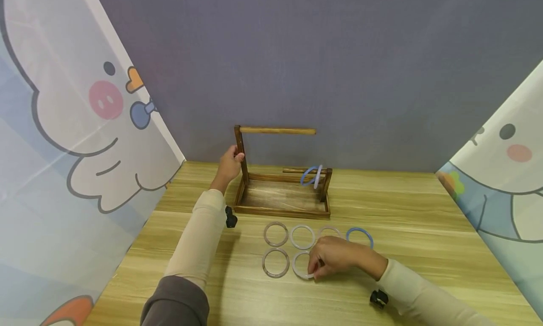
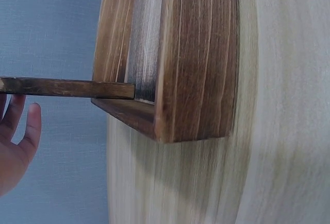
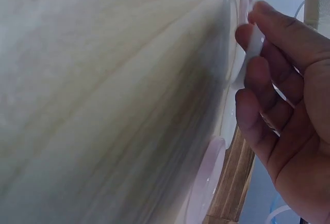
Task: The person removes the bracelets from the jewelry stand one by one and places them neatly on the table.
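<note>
Head view: I see two bangles (image 1: 317,177) hung on the stand (image 1: 282,213) the left hand (image 1: 230,163) grips, the right hand (image 1: 335,256) pinching a white bangle (image 1: 294,268), more bangles (image 1: 264,263) lying unhung.

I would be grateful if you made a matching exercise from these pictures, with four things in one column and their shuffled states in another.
Column one:
1. Left hand
2. Right hand
3. Upper bar
4. Lower bar

Column two:
A. Has two bangles hanging on it
B. Touches the tall post
C. Pinches a white bangle
D. Has nothing hanging on it

Right pairs: 1-B, 2-C, 3-D, 4-A.
</note>
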The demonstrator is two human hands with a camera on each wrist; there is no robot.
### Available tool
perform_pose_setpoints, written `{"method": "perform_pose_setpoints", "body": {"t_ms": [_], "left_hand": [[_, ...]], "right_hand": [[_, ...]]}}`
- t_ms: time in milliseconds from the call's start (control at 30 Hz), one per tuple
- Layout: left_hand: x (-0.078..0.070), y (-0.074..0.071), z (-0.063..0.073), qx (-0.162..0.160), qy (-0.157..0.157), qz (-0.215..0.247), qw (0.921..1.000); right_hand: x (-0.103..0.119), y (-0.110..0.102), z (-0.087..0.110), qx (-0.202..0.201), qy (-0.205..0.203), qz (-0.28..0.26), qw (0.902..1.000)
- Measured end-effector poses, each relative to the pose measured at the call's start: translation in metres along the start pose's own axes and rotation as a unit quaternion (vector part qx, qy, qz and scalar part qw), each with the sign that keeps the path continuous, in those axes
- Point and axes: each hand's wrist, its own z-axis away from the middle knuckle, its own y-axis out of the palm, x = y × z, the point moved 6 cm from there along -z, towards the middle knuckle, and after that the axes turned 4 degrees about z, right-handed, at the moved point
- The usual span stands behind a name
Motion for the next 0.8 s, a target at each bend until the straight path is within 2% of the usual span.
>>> {"method": "perform_pose_setpoints", "body": {"t_ms": [200, 533, 800], "left_hand": [[0.001, 0.000, 0.000, -0.003, -0.002, 0.000, 1.0000], [0.000, 0.001, -0.001, 0.003, -0.007, -0.001, 1.0000], [0.000, 0.001, 0.000, 0.006, -0.007, -0.003, 0.9999]], "right_hand": [[-0.003, 0.002, 0.001, -0.009, 0.017, -0.022, 0.9996], [-0.003, 0.010, 0.003, 0.008, 0.013, 0.002, 0.9999], [-0.004, 0.013, 0.004, 0.018, 0.031, 0.012, 0.9993]]}}
